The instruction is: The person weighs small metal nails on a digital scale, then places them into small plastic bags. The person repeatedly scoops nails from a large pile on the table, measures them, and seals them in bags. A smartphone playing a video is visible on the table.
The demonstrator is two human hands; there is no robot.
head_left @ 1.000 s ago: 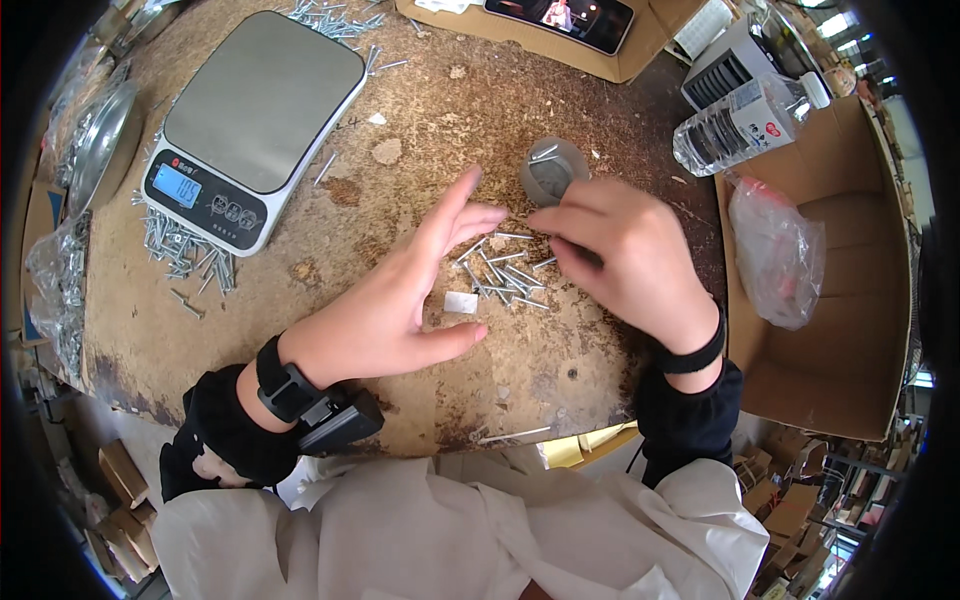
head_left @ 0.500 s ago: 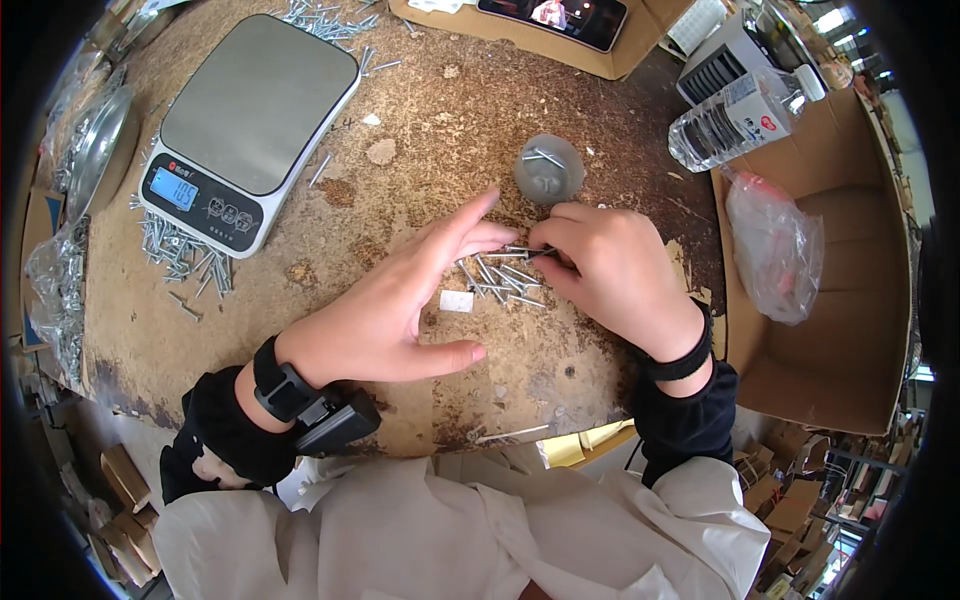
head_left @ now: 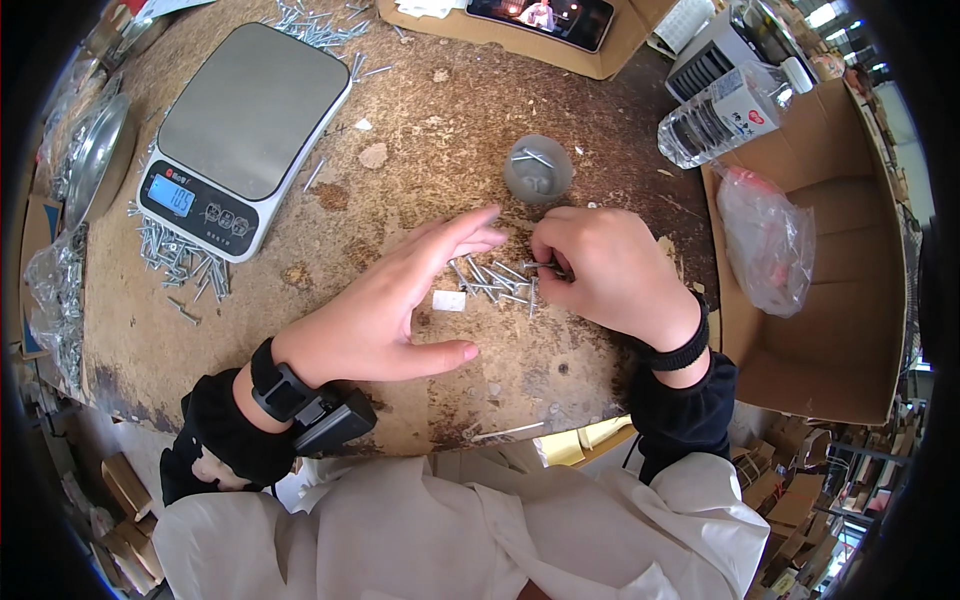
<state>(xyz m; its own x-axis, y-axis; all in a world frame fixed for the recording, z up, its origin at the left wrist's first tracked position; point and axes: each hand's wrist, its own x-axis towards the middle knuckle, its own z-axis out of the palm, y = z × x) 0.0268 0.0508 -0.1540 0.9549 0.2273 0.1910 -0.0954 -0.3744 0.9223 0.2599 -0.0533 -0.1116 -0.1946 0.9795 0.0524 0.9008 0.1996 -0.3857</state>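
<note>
A loose pile of silvery screws (head_left: pixel 490 282) lies on the worn tabletop between my hands. My left hand (head_left: pixel 375 305) is spread open on the pile's left side, thumb held apart, with nothing in it. Over the right end of the pile, my right hand (head_left: pixel 615 275) is closed in a pinch. At least one screw (head_left: pixel 540 265) pokes out from its fingertips; how many it holds is hidden. Just beyond the right hand stands a small grey cup (head_left: pixel 512 182) with a few screws inside. A small white paper piece (head_left: pixel 449 300) rests by the pile.
A digital scale (head_left: pixel 250 120) stands at the left, with more screws (head_left: pixel 180 255) scattered around it. An open cardboard box (head_left: pixel 820 360) with a clear plastic bag (head_left: pixel 765 240) is at the right, near a water bottle (head_left: pixel 715 120). A phone (head_left: pixel 560 25) lies at the back.
My right hand has drawn slightly away from my left fingertips, and the screws beneath it lie differently. My left hand stays spread. The whole view has shifted a little.
</note>
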